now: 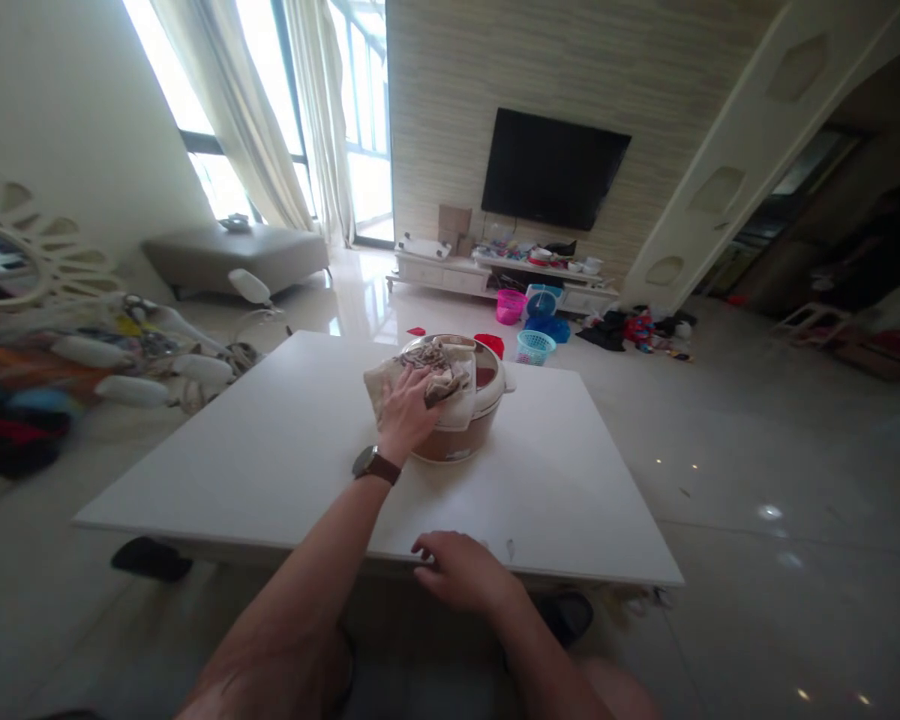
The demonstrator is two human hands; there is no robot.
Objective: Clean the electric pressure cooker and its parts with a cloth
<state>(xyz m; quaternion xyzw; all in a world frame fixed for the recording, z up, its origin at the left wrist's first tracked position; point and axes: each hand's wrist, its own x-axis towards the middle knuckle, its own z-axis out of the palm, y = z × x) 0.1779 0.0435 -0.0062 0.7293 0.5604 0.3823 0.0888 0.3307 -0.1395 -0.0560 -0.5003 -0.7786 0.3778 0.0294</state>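
A brown and cream rice cooker (457, 443) stands on the white table (270, 460). Bunched over the left part of its lid is a beige cloth (379, 385) with a dark pattern. My left hand (407, 408), with a watch on the wrist, presses on this cloth, fingers bent over it. The cloth and hand hide part of the lid. At the near table edge rests my right hand (454, 570), holding nothing, its thumb and fingers loosely apart.
Behind the table, a pink basket (510, 306) and a light blue basket (535, 347) stand on the floor. A grey bench (232, 260) is by the window. White lamp-like pieces (131, 391) lie to the left. A dark slipper (570, 615) lies below the near edge.
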